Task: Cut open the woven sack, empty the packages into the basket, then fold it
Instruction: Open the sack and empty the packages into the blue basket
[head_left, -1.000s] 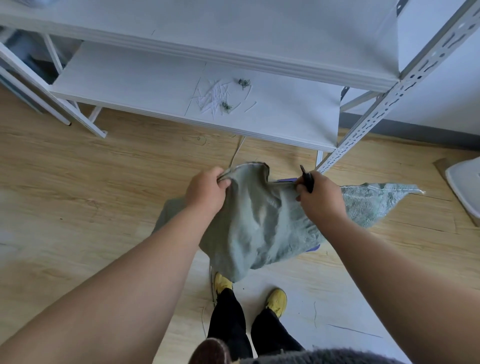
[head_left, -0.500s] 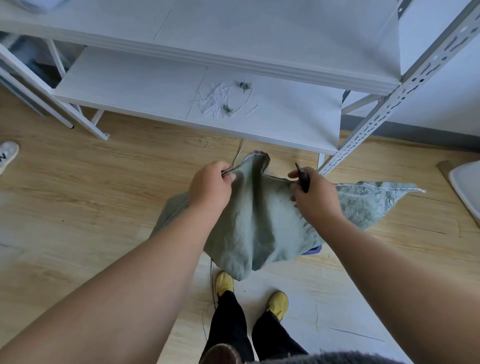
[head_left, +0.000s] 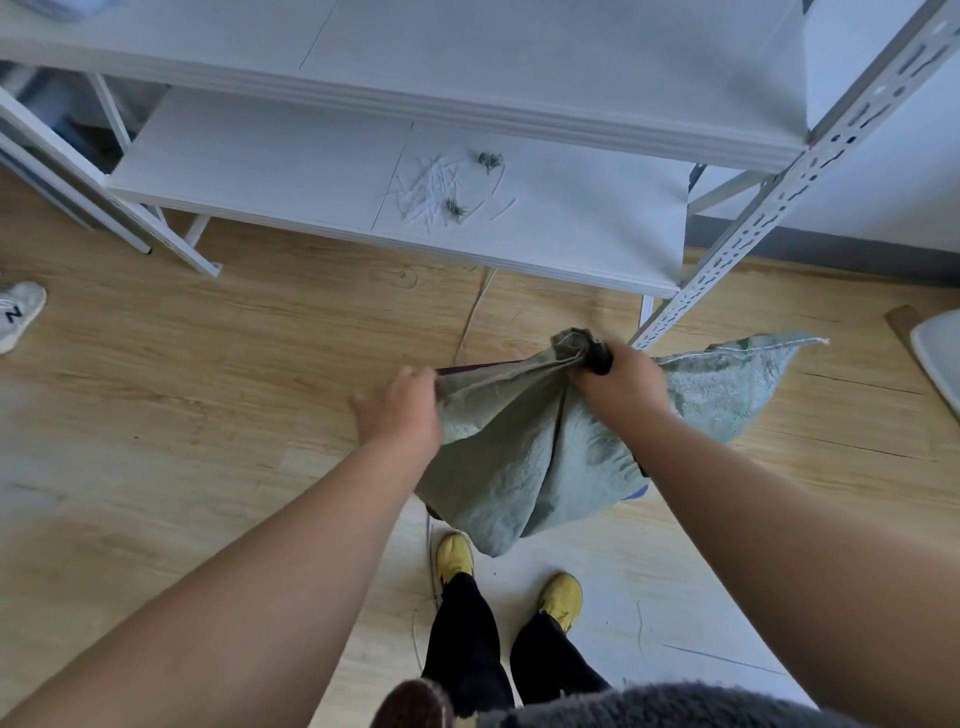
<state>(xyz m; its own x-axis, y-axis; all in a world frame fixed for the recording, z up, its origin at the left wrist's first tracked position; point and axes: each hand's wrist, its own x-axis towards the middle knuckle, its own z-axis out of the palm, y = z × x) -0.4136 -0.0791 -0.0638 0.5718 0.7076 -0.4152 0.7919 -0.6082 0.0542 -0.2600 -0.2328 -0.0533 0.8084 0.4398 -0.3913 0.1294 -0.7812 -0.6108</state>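
Right hand (head_left: 618, 379) fists a bunched fold of the woven sack (head_left: 524, 447), a dark handle (head_left: 600, 358) poking from the grip. Left hand (head_left: 400, 410), fingers loosely spread, touches the sack's left edge. Sack hangs above the wooden floor (head_left: 208, 389), before the shelf's (head_left: 311, 171) front edge.

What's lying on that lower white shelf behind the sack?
On the lower shelf lie scattered white strips and two small dark tangles. Its far part is hidden beneath the upper shelf.
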